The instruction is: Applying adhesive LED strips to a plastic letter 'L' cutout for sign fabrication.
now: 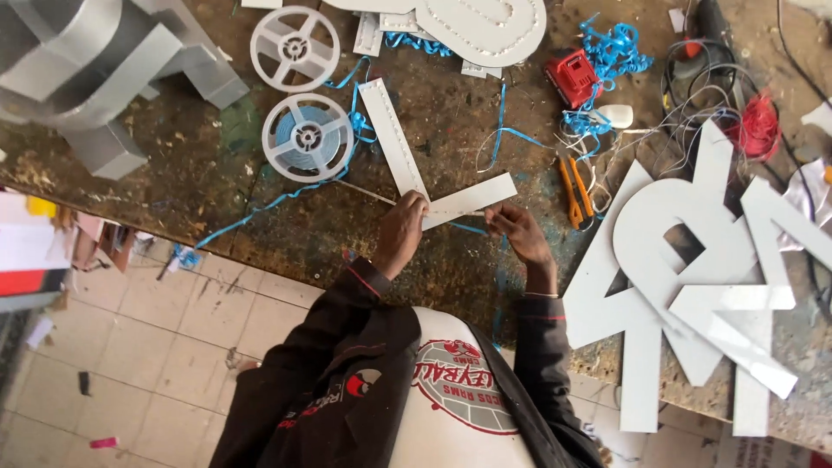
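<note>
Left hand (401, 234): gripping the corner where the two arms of a white V-shaped panel (416, 169) are meeting, fingers curled over its edge.
Right hand (513, 232): pinching a thin wire (472, 213) beside the panel's shorter arm, fingertips pressed together.
Panel: lying flat on the bench (286, 225), just in front of the person.
Cutters (575, 192): yellow-handled, resting just right of the right hand.
White letters (685, 277): lying stacked on the right.
Reels (307, 137): two lying farther back, left of the panel, blue strip (260, 208) trailing from them.
</note>
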